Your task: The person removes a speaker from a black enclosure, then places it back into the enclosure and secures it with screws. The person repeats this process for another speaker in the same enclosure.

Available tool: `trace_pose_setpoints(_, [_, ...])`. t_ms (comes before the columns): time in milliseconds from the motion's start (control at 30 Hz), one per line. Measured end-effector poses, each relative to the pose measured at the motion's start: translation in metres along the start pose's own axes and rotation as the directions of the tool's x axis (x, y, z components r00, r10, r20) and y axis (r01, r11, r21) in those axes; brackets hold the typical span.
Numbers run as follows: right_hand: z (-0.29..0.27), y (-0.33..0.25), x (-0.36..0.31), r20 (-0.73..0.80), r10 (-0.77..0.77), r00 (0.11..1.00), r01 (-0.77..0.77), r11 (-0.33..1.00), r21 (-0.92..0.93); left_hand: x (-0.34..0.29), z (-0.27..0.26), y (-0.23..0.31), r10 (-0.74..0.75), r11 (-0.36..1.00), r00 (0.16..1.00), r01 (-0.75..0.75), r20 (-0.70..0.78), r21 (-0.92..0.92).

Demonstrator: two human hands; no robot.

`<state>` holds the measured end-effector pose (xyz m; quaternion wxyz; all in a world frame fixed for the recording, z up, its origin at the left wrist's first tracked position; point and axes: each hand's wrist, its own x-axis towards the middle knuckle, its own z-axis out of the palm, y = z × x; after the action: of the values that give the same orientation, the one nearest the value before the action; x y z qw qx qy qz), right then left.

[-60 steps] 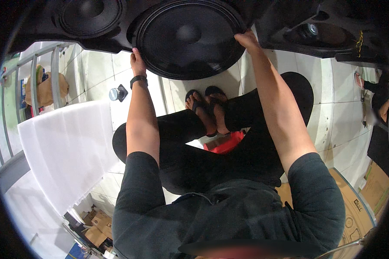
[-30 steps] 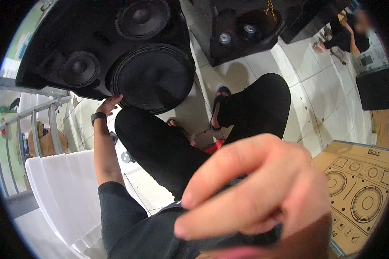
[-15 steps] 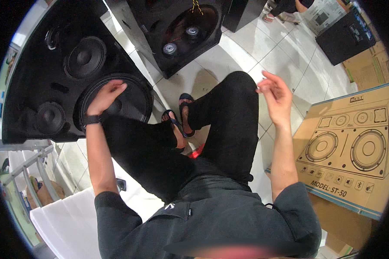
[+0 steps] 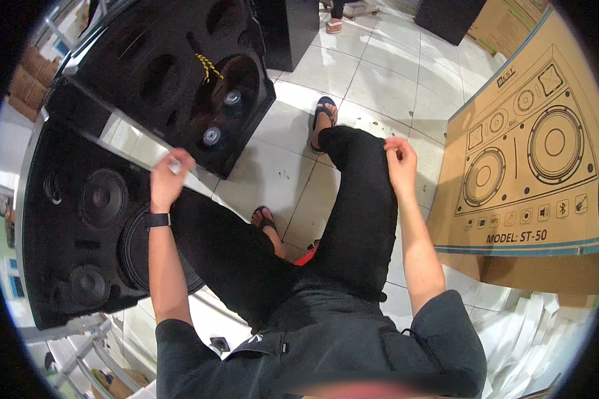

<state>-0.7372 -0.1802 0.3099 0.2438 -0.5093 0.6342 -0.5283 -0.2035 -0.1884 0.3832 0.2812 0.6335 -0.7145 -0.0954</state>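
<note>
My left hand (image 4: 170,177) is raised over my left thigh, beside the black speaker cabinet with round drivers (image 4: 103,199). Its fingers are curled and blurred, so whether anything is in them is unclear. My right hand (image 4: 402,163) is at my right knee, fingers bent and thumb drawn in, the tips against the black trouser leg (image 4: 356,193). Anything between those fingertips is hidden or too small to make out. Ahead of my left hand stands a second black cabinet (image 4: 160,113) with an uncovered opening, showing two round metallic parts and a twisted yellow-black wire (image 4: 208,68).
On the right stands a large cardboard box (image 4: 512,226) printed with speaker drawings. White foam pieces (image 4: 522,339) lie below it. A metal frame (image 4: 90,349) is at lower left. Further black cabinets (image 4: 449,18) and another person's foot (image 4: 334,25) appear on the far tiled floor (image 4: 373,80).
The view has turned, bringing the open cabinet nearer and lower. My right hand has come in against my knee with its fingers more curled. My legs are spread wider, with the feet apart.
</note>
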Motion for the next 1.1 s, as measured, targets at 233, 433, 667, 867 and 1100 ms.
trace_pose_setpoints(233, [0.01, 0.024, 0.025, 0.004, 0.035, 0.999, -0.035, 0.99, 0.137, 0.13, -0.046, -0.023, -0.065, 0.983, 0.579, 0.176, -0.813, 0.047])
trace_pose_setpoints(433, [0.018, 0.02, 0.111, 0.318, 0.149, 0.936, -0.162, 0.987, 0.015, 0.153, -0.016, -0.047, -0.058, 0.988, 0.532, 0.152, -0.844, 0.028])
trace_pose_setpoints(667, [0.0, 0.044, 0.158, 0.28, 0.258, 0.925, -0.241, 0.966, -0.096, 0.153, -0.019, -0.061, 0.076, 0.987, 0.621, 0.062, -0.78, 0.146])
trace_pose_setpoints(867, [-0.04, 0.159, 0.097, 0.12, 0.479, 0.87, -0.481, 0.877, -0.012, 0.158, -0.014, -0.081, -0.004, 0.958, 0.562, 0.24, -0.827, 0.158])
trace_pose_setpoints(1100, [0.007, 0.343, -0.206, -0.104, 0.772, 0.627, -0.587, 0.38, -0.715, 0.155, -0.014, -0.041, 0.255, 0.772, 0.47, 0.428, -0.845, 0.471])
